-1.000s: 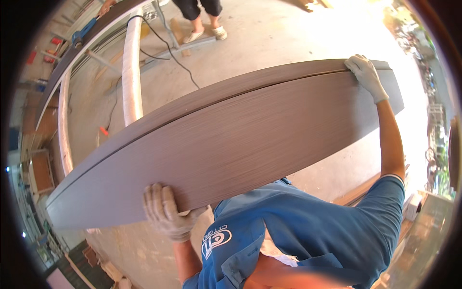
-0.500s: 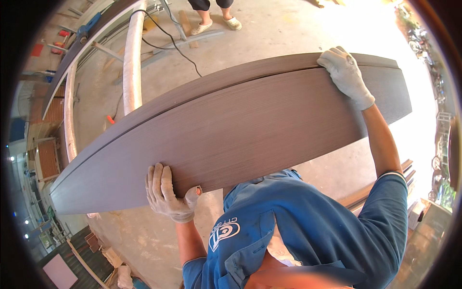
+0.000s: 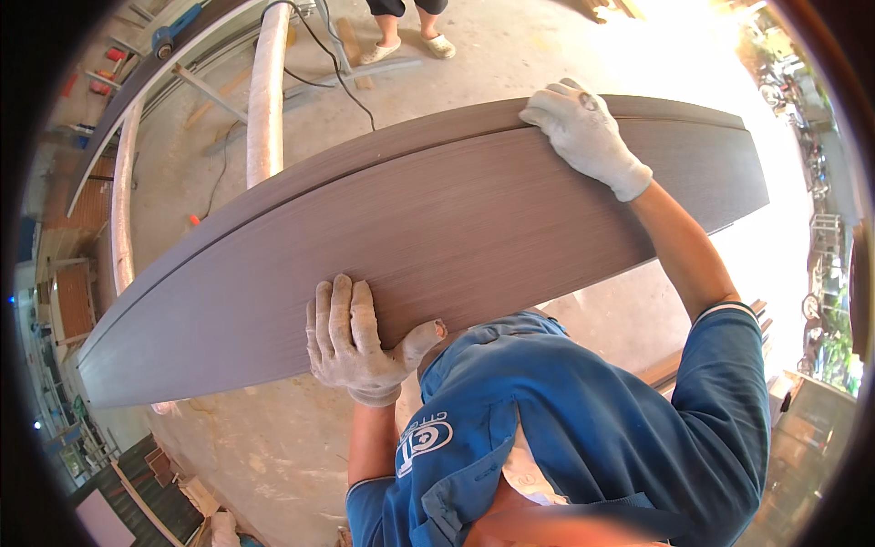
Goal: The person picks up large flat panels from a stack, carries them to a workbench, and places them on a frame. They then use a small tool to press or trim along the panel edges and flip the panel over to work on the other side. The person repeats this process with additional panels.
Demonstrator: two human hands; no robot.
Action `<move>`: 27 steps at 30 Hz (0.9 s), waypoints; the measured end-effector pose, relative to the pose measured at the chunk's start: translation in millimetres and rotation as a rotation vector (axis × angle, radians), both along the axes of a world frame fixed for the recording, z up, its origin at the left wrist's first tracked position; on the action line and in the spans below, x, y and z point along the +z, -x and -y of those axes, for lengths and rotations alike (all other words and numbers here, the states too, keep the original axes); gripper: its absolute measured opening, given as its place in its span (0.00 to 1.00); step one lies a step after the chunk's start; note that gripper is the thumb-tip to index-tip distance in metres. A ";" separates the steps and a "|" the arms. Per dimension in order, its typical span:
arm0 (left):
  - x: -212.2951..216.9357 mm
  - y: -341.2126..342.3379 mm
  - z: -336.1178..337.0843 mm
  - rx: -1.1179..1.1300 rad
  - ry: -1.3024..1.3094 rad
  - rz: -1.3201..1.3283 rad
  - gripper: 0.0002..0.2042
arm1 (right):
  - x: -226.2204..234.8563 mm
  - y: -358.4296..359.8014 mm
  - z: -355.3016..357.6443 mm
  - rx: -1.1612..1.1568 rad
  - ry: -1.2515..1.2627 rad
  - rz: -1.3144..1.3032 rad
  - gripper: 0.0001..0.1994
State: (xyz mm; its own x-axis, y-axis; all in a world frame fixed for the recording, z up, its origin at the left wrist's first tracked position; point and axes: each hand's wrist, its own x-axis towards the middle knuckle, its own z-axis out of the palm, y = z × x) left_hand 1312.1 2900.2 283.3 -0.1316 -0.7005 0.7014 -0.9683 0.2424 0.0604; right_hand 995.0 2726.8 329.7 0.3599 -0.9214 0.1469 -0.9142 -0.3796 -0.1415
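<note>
I carry a long grey-brown wood-grain panel [image 3: 456, 219] flat in front of my chest, above a concrete floor. My left hand [image 3: 360, 342], in a white work glove, grips the panel's near edge with the fingers spread on its top face and the thumb hooked at the edge. My right hand [image 3: 583, 132], also gloved, clasps the far edge near the panel's right end. My blue shirt fills the lower middle of the view.
Long pale curved-looking boards [image 3: 266, 91] and a black cable [image 3: 342, 68] lie on the floor at the upper left. Another person's feet in sandals [image 3: 406, 46] stand at the top. Stacked panels and scraps [image 3: 155, 474] lie at the lower left.
The panel has shifted left across my body. My right hand has slid leftward along the far edge, and my left hand has moved right along the near edge toward my chest.
</note>
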 end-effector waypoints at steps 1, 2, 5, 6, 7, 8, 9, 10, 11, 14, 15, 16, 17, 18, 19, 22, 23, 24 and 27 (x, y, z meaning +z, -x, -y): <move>0.1 0.6 -0.5 -0.010 -0.004 0.011 0.41 | -0.4 -9.1 0.3 0.138 0.148 -0.056 0.09; 0.2 1.0 -0.6 -0.008 0.004 -0.017 0.41 | -4.1 -22.4 2.7 0.241 0.274 -0.124 0.08; -1.1 2.6 1.1 -0.032 0.039 -0.030 0.40 | -20.1 -59.1 8.0 0.241 0.205 -0.214 0.09; -2.2 2.2 1.4 -0.034 0.045 -0.030 0.40 | -22.7 -62.8 11.8 0.350 0.148 -0.017 0.11; -2.8 0.3 1.2 -0.026 0.051 -0.026 0.39 | -25.3 -64.8 13.0 0.255 0.048 0.052 0.11; -3.7 -2.3 1.2 -0.048 0.057 -0.021 0.39 | -24.3 -60.1 14.8 0.224 0.009 0.132 0.11; -3.9 -7.4 -0.4 -0.059 0.047 -0.014 0.39 | -21.4 -51.4 14.4 0.250 0.023 0.246 0.11; -4.1 -12.8 -3.1 -0.059 0.017 0.006 0.39 | -16.9 -38.6 14.1 0.205 0.029 0.127 0.12; -4.2 -20.8 -5.9 -0.037 0.025 0.020 0.39 | -9.1 -18.4 12.2 0.216 0.094 0.039 0.13; 0.0 -54.2 -13.4 0.050 -0.012 0.078 0.39 | 16.2 43.7 3.8 -0.031 -0.084 -0.039 0.14; -0.7 -64.0 -11.8 0.077 -0.010 0.050 0.40 | 17.7 57.5 2.0 -0.206 -0.109 -0.062 0.15; -0.5 -72.1 -9.6 0.096 0.012 0.024 0.40 | 18.3 69.3 -0.4 -0.187 -0.099 0.056 0.14; -0.9 -77.1 -8.9 0.116 0.033 -0.002 0.40 | 14.2 74.2 1.3 -0.079 -0.035 0.061 0.14; -2.0 -79.6 -7.6 0.083 0.038 -0.001 0.40 | 10.3 76.4 2.4 -0.031 0.000 0.058 0.13; -1.9 -81.3 -7.3 0.059 0.020 -0.029 0.39 | 4.2 73.1 3.9 0.112 0.068 0.086 0.12; -0.1 -80.3 -12.1 0.080 -0.042 -0.014 0.39 | -5.8 44.3 7.3 0.167 0.143 0.019 0.09; -0.2 -78.6 -14.3 0.098 -0.055 -0.048 0.39 | -4.9 31.5 6.2 0.155 0.122 0.062 0.08; -0.2 -77.0 -16.6 0.114 -0.070 -0.027 0.39 | -2.1 17.2 4.0 0.153 0.107 0.061 0.07; -3.0 -77.4 -16.8 0.094 -0.089 -0.062 0.41 | -2.3 -51.3 9.0 0.234 0.097 0.149 0.07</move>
